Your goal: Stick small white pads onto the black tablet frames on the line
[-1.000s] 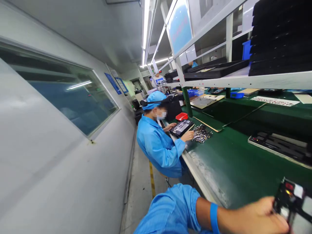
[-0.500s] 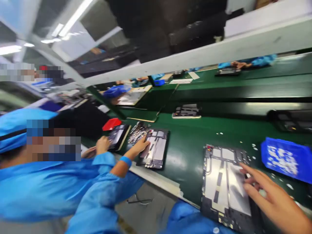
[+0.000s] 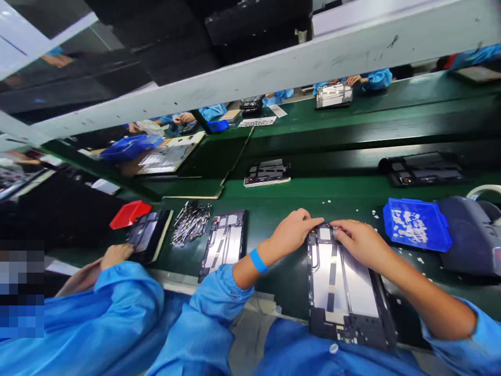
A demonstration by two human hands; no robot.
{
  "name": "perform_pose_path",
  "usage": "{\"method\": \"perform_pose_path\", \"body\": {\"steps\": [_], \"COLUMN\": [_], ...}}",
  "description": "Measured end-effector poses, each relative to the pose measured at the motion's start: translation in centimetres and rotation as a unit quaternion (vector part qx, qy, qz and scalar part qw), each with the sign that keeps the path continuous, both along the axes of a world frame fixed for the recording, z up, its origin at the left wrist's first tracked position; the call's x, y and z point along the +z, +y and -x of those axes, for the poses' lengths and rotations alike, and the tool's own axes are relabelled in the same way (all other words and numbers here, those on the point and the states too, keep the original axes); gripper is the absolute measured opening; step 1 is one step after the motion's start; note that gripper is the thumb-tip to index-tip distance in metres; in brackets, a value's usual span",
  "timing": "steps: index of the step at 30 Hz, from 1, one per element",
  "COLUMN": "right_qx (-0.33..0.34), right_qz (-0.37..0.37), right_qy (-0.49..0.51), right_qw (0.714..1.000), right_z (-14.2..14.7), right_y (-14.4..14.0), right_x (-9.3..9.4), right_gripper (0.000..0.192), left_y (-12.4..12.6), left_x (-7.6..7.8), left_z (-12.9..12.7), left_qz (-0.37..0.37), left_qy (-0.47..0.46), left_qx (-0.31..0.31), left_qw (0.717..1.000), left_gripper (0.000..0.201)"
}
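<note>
Both hands, left (image 3: 294, 231) and right (image 3: 358, 240), press fingertips on the far end of the open black-framed tablet chassis (image 3: 344, 287) on the green counter (image 3: 289, 209); fitting there looks unfinished.

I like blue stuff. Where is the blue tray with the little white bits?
The blue tray sits on the green belt, just right of the right hand and left of a dark grey machine.

One view only, worn on the person's head; it looks forward and steeply down across the near edge of the green table (image 3: 297, 209), tilted so that the table's far edge climbs to the right; it sits close above the left hand (image 3: 291, 232) and right hand (image 3: 358, 240); a white shelf rail (image 3: 242, 78) crosses overhead.
</note>
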State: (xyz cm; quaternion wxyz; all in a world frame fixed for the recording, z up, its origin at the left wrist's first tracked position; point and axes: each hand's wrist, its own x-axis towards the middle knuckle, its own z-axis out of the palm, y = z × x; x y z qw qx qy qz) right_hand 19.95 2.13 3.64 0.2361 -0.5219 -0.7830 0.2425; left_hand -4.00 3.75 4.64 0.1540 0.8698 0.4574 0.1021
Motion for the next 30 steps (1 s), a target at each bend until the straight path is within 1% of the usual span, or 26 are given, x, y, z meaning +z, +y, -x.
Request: {"method": "perform_pose_path", "body": {"steps": [2,4,6,8,10,12,14,16,17,18,21,23,26,29,30], "right_qx": [-0.010,-0.018,-0.026,-0.029,-0.017,0.020,0.052,0.050,0.040,0.028,0.022,0.027,0.009,-0.039,-0.046], "right_qz": [0.032,0.051,0.061,0.068,0.090,0.130,0.161,0.161,0.156,0.151,0.148,0.142,0.095,0.009,-0.018], "right_qy": [-0.003,0.002,0.012,0.026,0.053,0.092,0.116,0.125,0.130,0.139,0.163,0.158,0.135,0.096,0.081], "right_qw": [0.999,0.999,0.998,0.997,0.994,0.987,0.979,0.978,0.978,0.978,0.975,0.977,0.986,0.995,0.996], "right_z": [0.1,0.1,0.1,0.4,1.1,2.0,2.9,3.4,3.5,3.5,3.2,3.0,3.0,3.4,3.6], "right_y": [0.3,0.4,0.5,0.9,1.3,1.9,2.2,2.2,2.1,2.0,1.4,1.1,0.6,-0.1,-0.5], "right_x": [0.0,0.0,0.0,0.0,0.1,0.1,0.0,-0.3,-0.5,-0.7,-1.0,-1.0,-1.0,-1.2,-1.3], "right_gripper": [0.034,0.035,0.035,0.034,0.035,0.033,0.027,0.022,0.021,0.021,0.020,0.021,0.017,0.012,0.012], "left_y": [1.0,1.5,1.5,1.3,1.0,0.5,-0.1,-0.9,-1.4,-1.9,-3.3,-3.9,-4.1,-4.2,-4.2], "left_x": [-0.1,-0.1,-0.1,-0.5,-1.3,-2.4,-3.5,-4.2,-4.4,-4.4,-3.9,-3.4,-2.7,-2.2,-2.1], "left_z": [0.3,0.7,0.9,1.0,0.9,0.8,0.6,0.3,0.1,-0.2,-1.1,-1.7,-2.4,-2.7,-2.7], "left_qz": [-0.007,-0.016,-0.032,-0.057,-0.082,-0.101,-0.113,-0.103,-0.085,-0.057,0.049,0.102,0.132,0.151,0.155], "left_qy": [0.034,0.051,0.050,0.033,-0.009,-0.077,-0.157,-0.230,-0.264,-0.296,-0.365,-0.375,-0.374,-0.391,-0.396], "left_qx": [-0.043,-0.072,-0.090,-0.090,-0.066,-0.037,-0.019,0.003,0.024,0.055,0.158,0.202,0.243,0.270,0.275], "left_qw": [0.998,0.996,0.994,0.994,0.994,0.991,0.981,0.968,0.960,0.952,0.916,0.899,0.885,0.866,0.862], "left_gripper": [0.043,0.038,0.029,0.022,0.020,0.019,0.019,0.017,0.015,0.015,0.030,0.026,0.016,0.013,0.012]}}
